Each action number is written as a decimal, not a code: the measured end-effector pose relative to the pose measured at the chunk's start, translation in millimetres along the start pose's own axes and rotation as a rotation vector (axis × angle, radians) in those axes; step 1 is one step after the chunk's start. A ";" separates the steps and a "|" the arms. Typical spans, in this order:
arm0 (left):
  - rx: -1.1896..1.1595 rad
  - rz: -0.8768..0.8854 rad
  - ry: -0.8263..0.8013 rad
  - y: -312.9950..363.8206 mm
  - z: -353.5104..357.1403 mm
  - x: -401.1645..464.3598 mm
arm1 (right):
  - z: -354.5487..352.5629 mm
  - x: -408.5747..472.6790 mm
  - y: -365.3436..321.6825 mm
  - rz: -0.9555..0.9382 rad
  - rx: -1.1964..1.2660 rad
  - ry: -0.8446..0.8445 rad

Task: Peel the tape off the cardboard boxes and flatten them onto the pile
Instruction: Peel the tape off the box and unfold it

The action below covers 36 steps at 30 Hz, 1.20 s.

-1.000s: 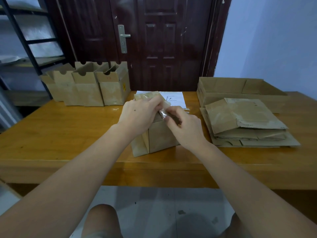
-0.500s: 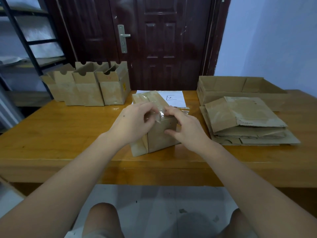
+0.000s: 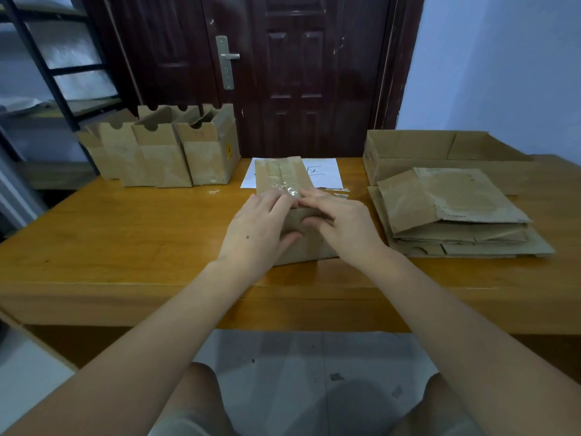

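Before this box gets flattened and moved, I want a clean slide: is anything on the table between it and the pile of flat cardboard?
Nothing visible: bare table lies between the box, held by both hands, and the pile.

A wooden surface (image 3: 125,247) with an orange-brown finish spans the room in front of a dark door. At its far left stands a row of upright cardboard boxes (image 3: 163,152), tops open, pressed side by side. At the centre a taped box (image 3: 283,184) rests on the wood, partly covering a white sheet of paper (image 3: 327,174) with handwriting behind it. To the right lies a pile of flattened cardboard (image 3: 456,221), several layers deep, and just beyond it, at the far right, sits a wide, shallow open carton (image 3: 440,149).
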State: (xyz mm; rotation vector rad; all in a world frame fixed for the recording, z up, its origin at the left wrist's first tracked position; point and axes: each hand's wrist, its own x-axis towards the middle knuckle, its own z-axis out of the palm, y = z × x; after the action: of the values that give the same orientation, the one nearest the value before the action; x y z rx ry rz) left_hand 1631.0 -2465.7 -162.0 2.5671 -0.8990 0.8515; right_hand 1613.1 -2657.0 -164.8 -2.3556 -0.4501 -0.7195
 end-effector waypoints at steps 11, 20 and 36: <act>-0.046 -0.012 0.053 -5.5 5.8 0.0 | -2.2 -1.4 3.7 0.031 0.162 -0.050; -0.127 -0.113 0.042 0.6 9.5 1.1 | 1.8 -4.1 -2.9 0.041 0.117 -0.003; -0.080 -0.205 0.177 10.5 29.6 5.5 | 2.8 -4.3 -5.4 0.081 0.085 0.001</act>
State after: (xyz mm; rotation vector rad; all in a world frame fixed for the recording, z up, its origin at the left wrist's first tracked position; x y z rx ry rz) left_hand 1640.7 -2489.5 -181.1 2.4188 -0.5948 0.9426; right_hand 1608.2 -2651.7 -166.6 -2.2800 -0.3752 -0.6507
